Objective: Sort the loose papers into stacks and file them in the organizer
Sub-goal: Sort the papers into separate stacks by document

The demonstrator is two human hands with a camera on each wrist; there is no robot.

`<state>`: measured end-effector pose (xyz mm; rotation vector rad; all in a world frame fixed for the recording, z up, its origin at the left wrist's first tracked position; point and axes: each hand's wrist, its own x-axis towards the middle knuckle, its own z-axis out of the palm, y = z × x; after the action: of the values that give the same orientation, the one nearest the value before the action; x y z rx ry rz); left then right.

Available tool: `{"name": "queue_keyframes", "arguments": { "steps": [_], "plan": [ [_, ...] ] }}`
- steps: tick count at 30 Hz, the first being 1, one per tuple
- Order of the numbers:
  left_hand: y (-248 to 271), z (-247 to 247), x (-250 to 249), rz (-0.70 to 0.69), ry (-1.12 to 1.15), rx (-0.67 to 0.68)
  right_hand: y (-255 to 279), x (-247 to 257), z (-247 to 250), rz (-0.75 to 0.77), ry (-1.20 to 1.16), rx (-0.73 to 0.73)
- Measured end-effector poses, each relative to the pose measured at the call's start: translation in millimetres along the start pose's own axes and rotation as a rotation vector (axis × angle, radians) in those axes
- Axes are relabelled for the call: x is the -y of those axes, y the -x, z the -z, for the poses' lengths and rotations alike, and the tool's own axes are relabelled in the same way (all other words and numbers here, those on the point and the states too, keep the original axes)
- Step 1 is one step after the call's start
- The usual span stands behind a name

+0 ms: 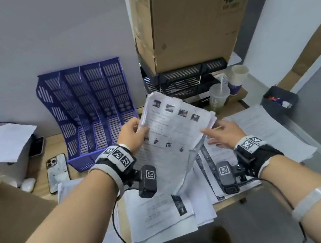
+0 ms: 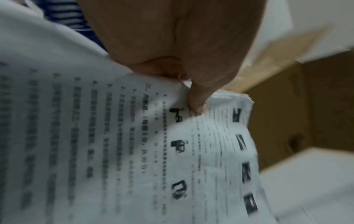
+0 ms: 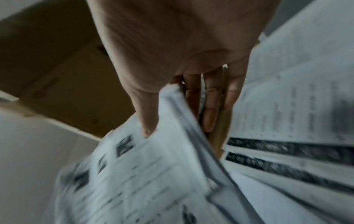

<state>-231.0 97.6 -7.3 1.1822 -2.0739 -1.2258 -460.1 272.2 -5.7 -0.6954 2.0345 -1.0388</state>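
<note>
A thick stack of printed papers (image 1: 170, 132) is held up over the desk, tilted, just right of the blue slotted organizer (image 1: 93, 111) that stands against the wall. My left hand (image 1: 138, 129) pinches the stack's left edge, with the thumb (image 2: 195, 104) on the printed top sheet (image 2: 134, 151). My right hand (image 1: 215, 131) holds the right edge. Its thumb (image 3: 147, 128) lies on top of the stack (image 3: 153, 174) and its straight fingers (image 3: 208, 118) lie beneath. More loose sheets (image 1: 160, 213) cover the desk under my wrists and to the right (image 1: 263, 124).
A black organizer (image 1: 187, 82) sits under a large cardboard box (image 1: 190, 15) at the back right, with a plastic cup (image 1: 218, 96) and a paper cup (image 1: 238, 78) beside it. A phone (image 1: 57, 171) and an open cardboard box (image 1: 6, 212) lie on the left. A black tray (image 1: 279, 99) stands far right.
</note>
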Motion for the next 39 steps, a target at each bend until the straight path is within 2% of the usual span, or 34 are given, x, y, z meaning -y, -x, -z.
{"name": "queue_keyframes", "arguments": {
  "steps": [2,4,5,7,10,14,17,19,24,31,36,39],
  "plan": [
    [10.4,6.6,12.5,0.151,0.129,-0.041,6.0,-6.6,-14.8,-0.172,-0.234,0.152],
    [20.0,7.5,26.4,0.302,0.29,-0.057,7.7,-11.3,-32.8,-0.186,-0.269,0.251],
    [22.1,6.1,36.7,0.364,0.382,-0.065,4.8,-14.9,-41.4,-0.15,-0.208,0.261],
    [27.7,2.5,46.9,0.431,0.477,-0.115,-1.2,-17.3,-53.0,-0.055,-0.021,0.216],
    [36.7,3.5,54.1,0.477,0.523,-0.188,-4.7,-16.7,-59.2,0.06,0.056,0.137],
    [57.0,8.6,42.0,0.512,0.722,-0.11,-4.3,-15.7,-60.2,0.202,0.117,0.071],
    [66.3,4.8,42.4,0.638,0.829,-0.039,-6.7,-15.5,-60.3,0.208,0.114,0.045],
    [70.4,3.8,49.5,0.715,0.877,-0.043,-7.8,-16.4,-60.5,0.203,0.109,0.045],
    [78.1,0.3,61.4,0.68,0.714,-0.101,-19.4,-29.1,-56.6,0.1,0.041,0.051],
    [80.8,11.3,91.3,0.635,0.56,-0.182,-19.4,-41.2,-37.0,0.004,0.045,-0.074],
    [95.1,16.3,102.3,0.664,0.495,-0.209,-21.9,-60.4,-39.9,-0.052,0.055,-0.108],
    [108.1,23.7,112.6,0.699,0.35,-0.256,-20.1,-73.3,-43.2,-0.092,0.056,-0.141]
  ]
}}
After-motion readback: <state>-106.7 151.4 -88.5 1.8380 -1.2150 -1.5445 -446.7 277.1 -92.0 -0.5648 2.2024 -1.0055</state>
